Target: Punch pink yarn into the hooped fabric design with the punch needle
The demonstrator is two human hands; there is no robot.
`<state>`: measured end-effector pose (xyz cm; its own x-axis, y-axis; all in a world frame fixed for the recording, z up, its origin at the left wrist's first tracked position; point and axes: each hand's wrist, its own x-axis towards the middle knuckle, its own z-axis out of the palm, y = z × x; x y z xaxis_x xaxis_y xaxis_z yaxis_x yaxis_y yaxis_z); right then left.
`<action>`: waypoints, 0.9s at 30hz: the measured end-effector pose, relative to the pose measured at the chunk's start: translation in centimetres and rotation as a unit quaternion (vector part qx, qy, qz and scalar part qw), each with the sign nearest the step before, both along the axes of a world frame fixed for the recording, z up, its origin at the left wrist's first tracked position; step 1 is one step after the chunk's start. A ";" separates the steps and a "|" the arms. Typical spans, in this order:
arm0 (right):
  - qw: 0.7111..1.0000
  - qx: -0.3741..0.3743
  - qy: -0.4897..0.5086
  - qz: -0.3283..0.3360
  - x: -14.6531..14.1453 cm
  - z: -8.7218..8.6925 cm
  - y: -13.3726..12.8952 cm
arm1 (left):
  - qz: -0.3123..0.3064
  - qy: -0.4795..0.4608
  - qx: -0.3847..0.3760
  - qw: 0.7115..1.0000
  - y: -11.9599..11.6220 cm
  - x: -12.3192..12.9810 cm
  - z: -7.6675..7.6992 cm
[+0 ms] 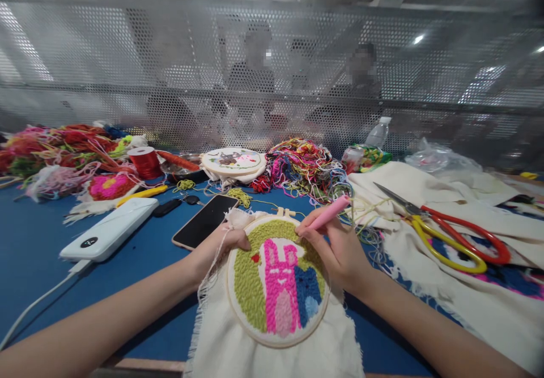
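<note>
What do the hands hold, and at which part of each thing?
The left hand holds the hooped embroidery at its upper-left edge; the right hand grips the pink tool by its lower part.

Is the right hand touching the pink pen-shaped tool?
Touching. The head view shows the right hand gripping the pink pen-shaped tool between thumb and fingers, its upper end sticking out past them.

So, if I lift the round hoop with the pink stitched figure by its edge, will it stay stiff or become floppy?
The hoop will probably stay stiff, as its ring looks solid and round. The loose cloth outside it should flop, since it lies in soft folds with frayed edges.
</note>
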<state>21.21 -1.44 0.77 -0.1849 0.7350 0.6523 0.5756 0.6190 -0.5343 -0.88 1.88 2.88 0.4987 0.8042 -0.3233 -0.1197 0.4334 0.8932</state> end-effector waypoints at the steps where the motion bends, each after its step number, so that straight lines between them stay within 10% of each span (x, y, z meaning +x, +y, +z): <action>1: 1.000 -0.001 -0.015 0.003 -0.1 0.1 0.0 | 0.001 0.001 0.003 1.000 0.0 0.0 0.1; 27: 0.988 0.008 -0.151 -0.032 -0.4 0.2 0.3 | -0.002 -0.007 -0.055 0.998 1.2 -0.3 -0.7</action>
<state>20.78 -1.15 0.94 -0.3269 0.7414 0.5861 0.7457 0.5833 -0.3219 -1.22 3.06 2.17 0.5064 0.7626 -0.4026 -0.1298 0.5290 0.8387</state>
